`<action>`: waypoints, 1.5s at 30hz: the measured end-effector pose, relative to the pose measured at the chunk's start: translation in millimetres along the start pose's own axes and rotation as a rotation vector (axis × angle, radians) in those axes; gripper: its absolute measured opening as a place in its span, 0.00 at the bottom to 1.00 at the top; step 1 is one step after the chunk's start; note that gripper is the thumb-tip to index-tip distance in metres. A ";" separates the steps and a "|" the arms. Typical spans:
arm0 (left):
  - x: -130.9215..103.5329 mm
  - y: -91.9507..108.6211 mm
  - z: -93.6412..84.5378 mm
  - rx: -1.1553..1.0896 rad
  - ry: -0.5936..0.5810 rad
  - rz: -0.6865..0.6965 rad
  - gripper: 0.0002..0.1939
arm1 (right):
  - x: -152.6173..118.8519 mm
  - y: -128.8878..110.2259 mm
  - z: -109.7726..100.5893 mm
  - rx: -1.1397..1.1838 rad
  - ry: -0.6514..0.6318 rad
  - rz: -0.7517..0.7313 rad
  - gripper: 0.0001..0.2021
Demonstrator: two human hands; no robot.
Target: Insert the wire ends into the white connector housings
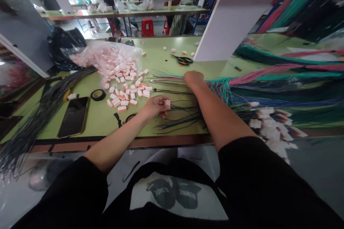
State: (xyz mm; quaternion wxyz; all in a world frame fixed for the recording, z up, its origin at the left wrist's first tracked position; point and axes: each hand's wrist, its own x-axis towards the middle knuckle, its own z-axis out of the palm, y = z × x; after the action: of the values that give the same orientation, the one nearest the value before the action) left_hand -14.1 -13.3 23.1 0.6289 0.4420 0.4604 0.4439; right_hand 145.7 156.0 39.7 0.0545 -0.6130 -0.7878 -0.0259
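Note:
My left hand (157, 107) is closed on a small white and orange connector (167, 105), with dark wires (182, 108) running rightward from it. Farther up and to the right, my right hand (194, 78) lies over the spread ends of green and pink wires (172, 76); its fingers are bent and what they hold, if anything, is hidden. Beside my left hand, loose connectors (122, 97) lie in a heap that spills from a clear plastic bag (107, 55). More dark wire ends (174, 123) lie near the table's front edge.
A phone (73, 117), black tape (98, 94) and a grey wire bundle (51, 103) are at the left. Black scissors (182, 59) lie near a white post (220, 18). Finished-looking white connectors (271, 125) and long coloured wires (295, 75) fill the right.

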 end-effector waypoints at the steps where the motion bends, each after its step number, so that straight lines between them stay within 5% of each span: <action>1: 0.5 -0.6 -0.4 0.002 -0.005 -0.001 0.11 | 4.0 -0.7 6.6 -0.058 -0.022 -0.012 0.16; 6: 3.5 -3.9 -2.3 0.028 -0.022 0.005 0.11 | 8.4 -0.2 20.2 -0.173 -0.075 -0.011 0.17; 26: 2.9 -2.2 1.6 0.023 -0.019 -0.036 0.11 | 16.5 1.5 5.1 -0.284 -0.151 -0.130 0.16; 32: 4.7 -3.1 1.0 -0.017 0.026 -0.027 0.10 | 6.0 30.8 -5.8 0.261 -0.042 0.117 0.16; 37: 6.3 -3.7 1.2 -0.066 0.043 -0.036 0.11 | -13.6 24.9 -22.0 0.580 -0.108 -0.155 0.16; 45: 9.1 -9.3 -2.6 -0.142 0.000 -0.012 0.14 | -63.1 -14.6 -53.0 0.679 -0.226 -0.517 0.15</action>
State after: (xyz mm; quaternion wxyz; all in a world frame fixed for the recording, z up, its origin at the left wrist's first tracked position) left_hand -13.6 -6.2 12.0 0.6614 0.3933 0.4306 0.4717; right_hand 149.7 85.9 85.3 0.1581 -0.3422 -0.8800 0.2890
